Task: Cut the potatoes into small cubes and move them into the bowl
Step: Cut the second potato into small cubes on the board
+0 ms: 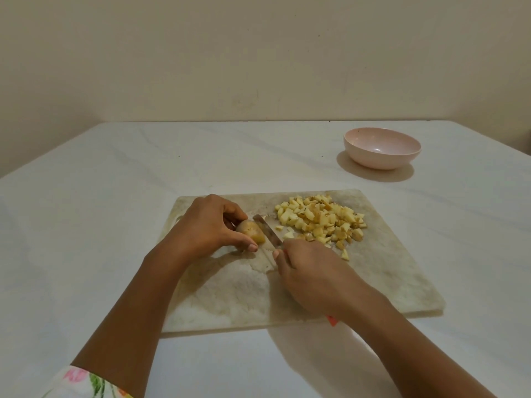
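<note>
Head view: knife [267, 232] against potato [250, 230] on board [388, 268]

My left hand [209, 225] curls round the potato [251, 230] mid cutting board [388, 268]; my right hand [313, 277] grips the knife [267, 231] beside it, both forearms reaching in over the board's near edge.

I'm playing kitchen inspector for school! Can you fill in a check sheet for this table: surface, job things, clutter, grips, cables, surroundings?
Surface: white table with a worn cutting board lying on it.
Job's things: potato on the board; pile of cubes on the board's far right; pink bowl beyond the board, no cubes seen inside; knife blade against the potato.
Clutter: nothing seen.
Grips: left grip holds the potato; right grip holds the knife.
Cables: nothing seen.
Surroundings: plain beige wall behind the table; floral sleeve at bottom left.
</note>
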